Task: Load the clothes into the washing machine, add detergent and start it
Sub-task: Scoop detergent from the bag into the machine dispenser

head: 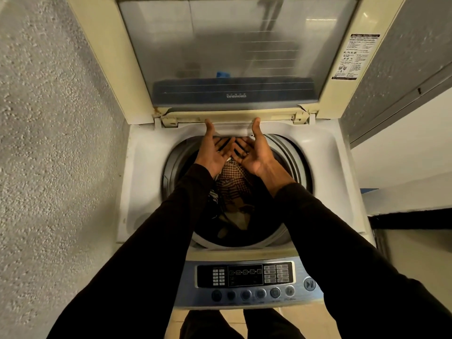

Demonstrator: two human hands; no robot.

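Note:
A top-loading washing machine (144,167) stands below me with its lid (220,57) raised upright. Inside the round drum (288,157) lie dark and checked clothes (234,189). My left hand (215,152) and my right hand (254,152) are held palm-up side by side over the far part of the drum opening, fingers spread and straight, thumbs pointing toward the lid hinge. Neither hand holds anything. No detergent is in view.
The blue control panel (247,280) with round buttons and a start/pause button (309,284) faces me at the front. A rough plastered wall (49,143) is close on the left; a grey wall and a ledge (401,152) are on the right. My legs show below the panel.

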